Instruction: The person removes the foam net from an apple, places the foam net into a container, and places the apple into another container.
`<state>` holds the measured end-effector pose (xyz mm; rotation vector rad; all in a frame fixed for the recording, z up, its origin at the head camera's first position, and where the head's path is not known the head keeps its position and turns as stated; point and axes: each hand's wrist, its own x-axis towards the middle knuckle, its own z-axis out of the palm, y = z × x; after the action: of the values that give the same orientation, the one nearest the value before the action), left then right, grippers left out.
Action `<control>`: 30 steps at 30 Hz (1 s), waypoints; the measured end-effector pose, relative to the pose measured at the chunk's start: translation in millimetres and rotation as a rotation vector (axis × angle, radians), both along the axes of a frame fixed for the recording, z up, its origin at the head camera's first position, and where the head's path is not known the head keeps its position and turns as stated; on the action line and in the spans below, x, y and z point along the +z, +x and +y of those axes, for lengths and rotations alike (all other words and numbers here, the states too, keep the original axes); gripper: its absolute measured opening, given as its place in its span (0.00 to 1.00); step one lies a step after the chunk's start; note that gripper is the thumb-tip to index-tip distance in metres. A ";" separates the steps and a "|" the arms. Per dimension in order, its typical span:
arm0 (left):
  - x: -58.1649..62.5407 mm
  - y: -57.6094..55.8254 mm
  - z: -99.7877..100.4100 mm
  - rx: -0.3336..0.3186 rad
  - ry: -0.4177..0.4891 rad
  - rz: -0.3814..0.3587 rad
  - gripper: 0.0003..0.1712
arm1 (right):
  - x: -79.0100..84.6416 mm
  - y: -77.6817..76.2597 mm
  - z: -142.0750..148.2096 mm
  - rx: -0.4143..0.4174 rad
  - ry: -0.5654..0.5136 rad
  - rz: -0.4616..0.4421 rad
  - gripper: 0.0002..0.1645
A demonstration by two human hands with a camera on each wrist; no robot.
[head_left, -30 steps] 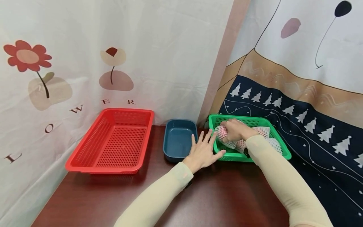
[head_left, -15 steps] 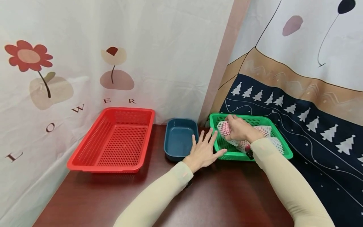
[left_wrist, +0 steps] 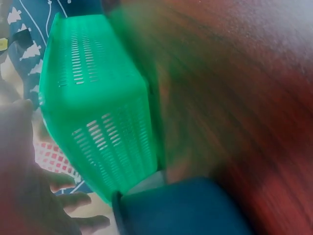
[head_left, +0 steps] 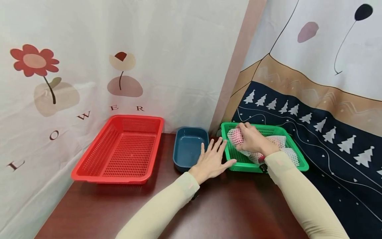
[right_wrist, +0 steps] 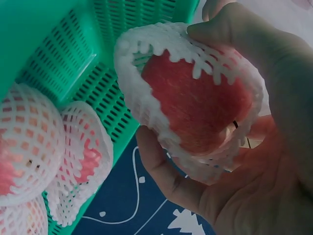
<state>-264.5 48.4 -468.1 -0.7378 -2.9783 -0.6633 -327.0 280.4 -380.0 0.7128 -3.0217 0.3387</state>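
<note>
A red apple [right_wrist: 195, 103] in a white foam net is held in my right hand [head_left: 254, 140], thumb on one side and fingers curled round the other. In the head view the netted apple shows at the left end of the green basket [head_left: 243, 167]. More netted fruit [right_wrist: 30, 142] lies inside the basket, partly hidden under the right forearm in the head view. My left hand [head_left: 210, 163], fingers spread, hovers between the basket and the blue dish [head_left: 188, 146]; whether it touches either rim I cannot tell. Nothing is in its grasp.
To the left stands a red perforated basket [head_left: 128, 156], wider than the dish. All three containers are on a dark reddish-brown table [head_left: 232, 205]. Printed curtains [head_left: 179, 66] hang close behind and along the right side.
My right hand has shifted slightly right with the netted apple still in its grasp. The left hand stays almost where it was. The head view has tilted a little.
</note>
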 end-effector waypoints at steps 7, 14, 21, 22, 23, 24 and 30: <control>12.7 3.8 -12.1 0.001 -0.015 0.046 0.57 | 5.6 9.4 -5.5 -0.011 -0.015 0.013 0.52; 20.2 14.1 -31.8 0.020 0.002 0.069 0.55 | 3.6 20.1 -13.6 0.000 -0.046 0.022 0.54; 28.2 21.9 -46.9 0.033 0.040 0.081 0.53 | 3.1 28.2 -21.0 0.029 -0.093 0.044 0.54; 29.0 23.0 -48.8 0.035 0.048 0.079 0.53 | 2.9 29.2 -22.5 0.033 -0.100 0.044 0.55; 30.0 24.2 -50.6 0.037 0.059 0.074 0.53 | 3.1 30.6 -23.8 0.035 -0.106 0.046 0.55; 31.0 25.5 -52.2 0.037 0.068 0.070 0.53 | 3.4 32.0 -25.0 0.037 -0.111 0.051 0.56; 38.7 33.6 -59.9 0.034 0.088 0.071 0.52 | 6.0 42.8 -32.3 0.053 -0.120 0.093 0.56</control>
<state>-230.9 -11.5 -429.4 -0.6884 -2.8704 -0.7449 -284.2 248.1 -374.1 0.7769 -2.8711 0.4695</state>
